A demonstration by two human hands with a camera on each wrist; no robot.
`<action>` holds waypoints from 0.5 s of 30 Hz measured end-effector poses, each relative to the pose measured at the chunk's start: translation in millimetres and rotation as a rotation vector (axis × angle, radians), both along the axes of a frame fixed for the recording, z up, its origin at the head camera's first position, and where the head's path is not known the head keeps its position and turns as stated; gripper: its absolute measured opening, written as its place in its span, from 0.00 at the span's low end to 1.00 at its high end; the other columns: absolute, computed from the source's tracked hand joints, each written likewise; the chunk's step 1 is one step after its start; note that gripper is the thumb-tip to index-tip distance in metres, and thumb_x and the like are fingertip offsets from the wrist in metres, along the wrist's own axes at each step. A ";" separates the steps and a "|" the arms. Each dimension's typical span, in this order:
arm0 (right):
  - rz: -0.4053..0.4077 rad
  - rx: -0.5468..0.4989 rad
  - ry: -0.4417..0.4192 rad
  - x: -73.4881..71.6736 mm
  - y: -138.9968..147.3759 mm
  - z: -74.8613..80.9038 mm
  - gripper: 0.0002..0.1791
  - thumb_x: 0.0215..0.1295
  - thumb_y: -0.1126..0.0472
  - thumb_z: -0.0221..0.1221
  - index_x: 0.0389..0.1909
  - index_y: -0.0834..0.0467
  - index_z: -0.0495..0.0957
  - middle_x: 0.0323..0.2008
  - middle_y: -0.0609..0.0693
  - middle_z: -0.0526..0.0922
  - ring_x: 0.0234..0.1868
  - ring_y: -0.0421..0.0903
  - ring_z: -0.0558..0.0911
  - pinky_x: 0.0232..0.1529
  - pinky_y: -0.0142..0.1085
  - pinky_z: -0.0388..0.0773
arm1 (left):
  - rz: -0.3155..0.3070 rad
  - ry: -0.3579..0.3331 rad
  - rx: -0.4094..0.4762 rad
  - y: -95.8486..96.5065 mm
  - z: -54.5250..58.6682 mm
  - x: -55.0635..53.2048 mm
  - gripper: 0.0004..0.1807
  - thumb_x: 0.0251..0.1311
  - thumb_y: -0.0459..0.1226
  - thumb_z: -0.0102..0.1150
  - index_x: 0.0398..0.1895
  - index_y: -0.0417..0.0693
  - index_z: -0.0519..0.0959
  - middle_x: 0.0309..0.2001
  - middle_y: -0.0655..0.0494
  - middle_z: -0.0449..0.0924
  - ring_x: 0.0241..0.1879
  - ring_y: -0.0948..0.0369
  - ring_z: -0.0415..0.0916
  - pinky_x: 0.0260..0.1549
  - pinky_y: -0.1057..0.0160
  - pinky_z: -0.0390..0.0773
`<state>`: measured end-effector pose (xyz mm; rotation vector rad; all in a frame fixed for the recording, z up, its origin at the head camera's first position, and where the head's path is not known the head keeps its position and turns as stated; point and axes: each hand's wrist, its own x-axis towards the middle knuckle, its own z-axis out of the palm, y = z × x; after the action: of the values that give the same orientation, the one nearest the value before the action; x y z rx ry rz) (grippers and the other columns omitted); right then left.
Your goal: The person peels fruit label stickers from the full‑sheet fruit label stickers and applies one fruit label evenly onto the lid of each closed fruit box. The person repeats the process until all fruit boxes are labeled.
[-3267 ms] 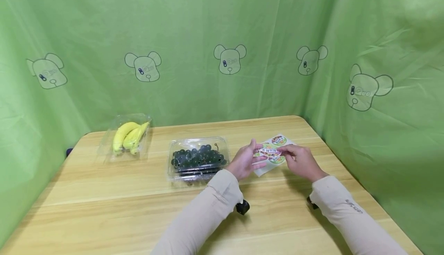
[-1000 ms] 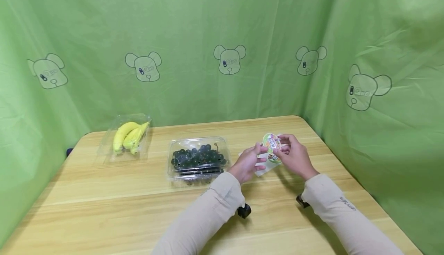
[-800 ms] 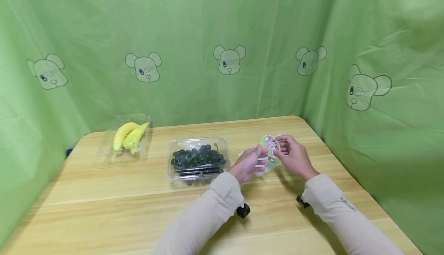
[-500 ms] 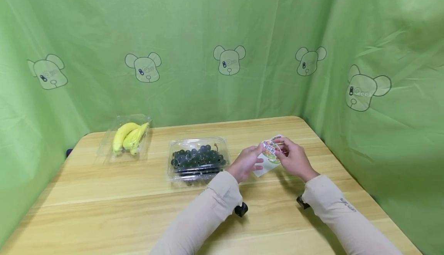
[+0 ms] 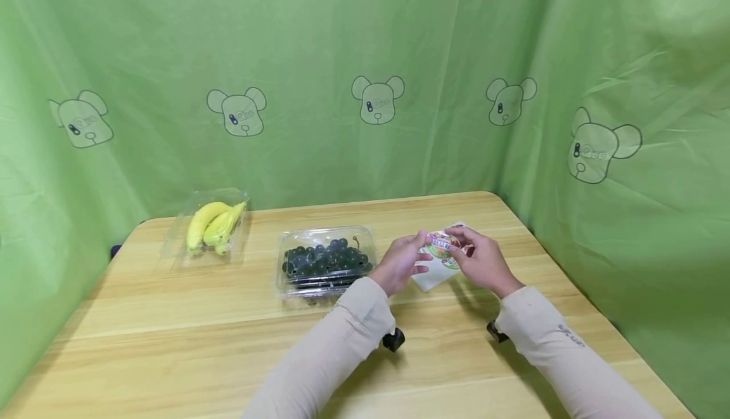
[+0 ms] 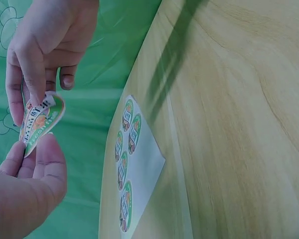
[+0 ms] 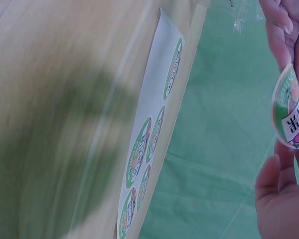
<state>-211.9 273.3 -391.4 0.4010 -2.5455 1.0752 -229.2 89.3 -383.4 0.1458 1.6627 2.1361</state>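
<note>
Both hands hold one round fruit label sticker (image 5: 440, 245) above a white sticker sheet (image 5: 431, 277) on the table. My left hand (image 5: 397, 264) pinches its left edge between thumb and forefinger. From the other side, my right hand (image 5: 485, 263) grips it, the thumb across the printed face and fingers behind. In the left wrist view the sticker (image 6: 46, 117) bends into a curve between the two hands. The right wrist view shows the sticker's green border and lettering (image 7: 292, 123), close to both hands' fingertips. Several printed round stickers remain on the sheet (image 7: 157, 74).
Left of the hands stands a clear clamshell box of dark grapes (image 5: 326, 264), near the left wrist. A clear box with yellow bananas (image 5: 212, 225) is at the table's far left. Green curtains (image 5: 308, 159) enclose the wooden table (image 5: 228, 349).
The right hand has shifted left and changed its grip on the sticker. The sticker was turned upright about a second ago, then lowered and tilted. The left hand has drawn slightly left.
</note>
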 end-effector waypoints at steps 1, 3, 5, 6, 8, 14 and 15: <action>0.001 0.011 0.013 -0.4 0.4 -0.3 0.19 0.61 0.72 0.60 0.55 0.64 0.76 0.37 0.59 0.82 0.31 0.51 0.78 0.31 0.37 0.79 | 0.000 0.006 0.003 -0.4 0.6 0.1 0.24 0.73 0.48 0.45 0.55 0.37 0.76 0.47 0.50 0.76 0.49 0.52 0.74 0.43 0.60 0.80; 0.005 0.024 0.028 -0.7 0.5 -0.6 0.22 0.62 0.71 0.61 0.58 0.63 0.75 0.43 0.62 0.82 0.35 0.56 0.79 0.36 0.43 0.80 | 0.004 0.011 0.011 -0.5 2.0 0.5 0.24 0.73 0.48 0.45 0.55 0.37 0.76 0.50 0.52 0.76 0.49 0.54 0.74 0.45 0.58 0.79; 0.006 0.025 0.022 -0.6 0.5 -0.8 0.24 0.62 0.70 0.60 0.61 0.63 0.72 0.50 0.65 0.79 0.41 0.59 0.79 0.39 0.48 0.80 | 0.012 0.015 0.020 -0.1 2.8 0.6 0.23 0.73 0.48 0.45 0.55 0.38 0.76 0.51 0.54 0.76 0.49 0.55 0.74 0.44 0.59 0.79; 0.001 0.022 0.015 -0.6 0.3 -0.7 0.25 0.63 0.69 0.60 0.62 0.63 0.71 0.52 0.66 0.78 0.42 0.60 0.79 0.41 0.50 0.81 | 0.017 0.018 0.024 0.1 3.0 0.5 0.23 0.73 0.48 0.45 0.54 0.38 0.76 0.52 0.55 0.76 0.48 0.56 0.74 0.44 0.59 0.79; -0.009 0.002 -0.006 -0.4 -0.4 -0.6 0.26 0.65 0.68 0.59 0.64 0.65 0.68 0.54 0.68 0.76 0.44 0.61 0.79 0.42 0.49 0.81 | 0.029 0.017 0.030 0.4 3.2 0.0 0.22 0.73 0.47 0.45 0.54 0.39 0.77 0.51 0.55 0.76 0.49 0.55 0.75 0.44 0.59 0.79; -0.021 -0.065 -0.037 -0.4 -2.7 -1.9 0.19 0.66 0.70 0.57 0.57 0.68 0.68 0.32 0.62 0.82 0.29 0.49 0.79 0.25 0.31 0.79 | 0.057 0.006 0.034 -1.9 5.0 -1.7 0.21 0.73 0.46 0.45 0.54 0.39 0.77 0.47 0.53 0.77 0.56 0.46 0.71 0.49 0.56 0.78; -0.019 -0.071 -0.036 -0.7 -3.2 -2.3 0.19 0.66 0.71 0.58 0.56 0.68 0.69 0.30 0.60 0.82 0.28 0.46 0.78 0.23 0.30 0.77 | 0.059 0.004 0.033 -2.4 5.1 -1.8 0.21 0.73 0.46 0.45 0.54 0.39 0.77 0.46 0.52 0.77 0.57 0.46 0.71 0.49 0.56 0.78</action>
<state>-212.6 270.0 -393.7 0.3418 -2.5283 1.1721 -231.0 86.9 -378.4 0.1116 1.6537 2.2086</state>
